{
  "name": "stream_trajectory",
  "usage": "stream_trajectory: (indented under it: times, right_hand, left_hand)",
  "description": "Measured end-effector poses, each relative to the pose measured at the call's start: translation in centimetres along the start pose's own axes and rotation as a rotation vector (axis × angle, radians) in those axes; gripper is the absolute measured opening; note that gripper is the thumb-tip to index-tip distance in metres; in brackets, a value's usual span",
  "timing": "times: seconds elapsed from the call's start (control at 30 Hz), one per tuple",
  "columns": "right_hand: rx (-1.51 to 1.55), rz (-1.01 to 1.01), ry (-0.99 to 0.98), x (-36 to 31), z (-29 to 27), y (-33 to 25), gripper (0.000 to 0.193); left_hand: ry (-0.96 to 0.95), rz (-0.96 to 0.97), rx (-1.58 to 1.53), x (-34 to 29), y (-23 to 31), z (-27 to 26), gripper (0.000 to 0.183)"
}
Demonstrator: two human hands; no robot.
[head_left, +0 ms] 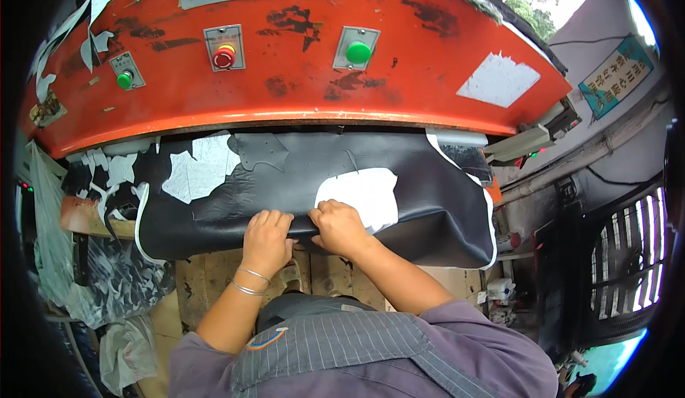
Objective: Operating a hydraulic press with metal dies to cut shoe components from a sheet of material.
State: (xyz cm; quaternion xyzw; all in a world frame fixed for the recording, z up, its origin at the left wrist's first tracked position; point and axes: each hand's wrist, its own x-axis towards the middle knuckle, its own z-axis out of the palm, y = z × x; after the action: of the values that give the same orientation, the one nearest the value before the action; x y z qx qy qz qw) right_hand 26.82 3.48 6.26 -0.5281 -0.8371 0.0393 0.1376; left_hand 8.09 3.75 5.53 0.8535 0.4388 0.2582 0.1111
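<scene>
A wide black leather-like sheet (335,155) with white edges lies under the orange machine and hangs over the front edge of its bed. My left hand (267,241) is closed on the sheet's front fold, thumb tucked underneath. Close beside it on the right, my right hand (337,225) grips the same fold, its fingers curled over the top. A white piece of material (371,194) lies on the sheet just beyond my right hand. Farther left, a ragged white scrap (202,169) and a black offcut (260,152) rest on it.
The orange machine front (285,87) spans the far side, with a red button (223,57), a larger green button (358,52) and a small green button (125,79). Torn scraps (118,169) pile at left above a plastic bag of offcuts (121,284). A fan (628,255) stands right.
</scene>
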Motion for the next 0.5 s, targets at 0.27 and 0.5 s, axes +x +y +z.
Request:
stream_trajectory:
  times: [0.27, 0.5]
  right_hand:
    - [0.147, 0.120, -0.526, 7.6, -6.0, 4.9, 0.050]
    - [-0.049, 0.746, -0.156, 19.7, -2.0, 12.7, 0.086]
  left_hand:
    - [-0.110, -0.024, -0.035, 3.9, -0.8, -1.1, 0.038]
    - [-0.309, -0.278, -0.771, 10.3, -6.2, 2.2, 0.026]
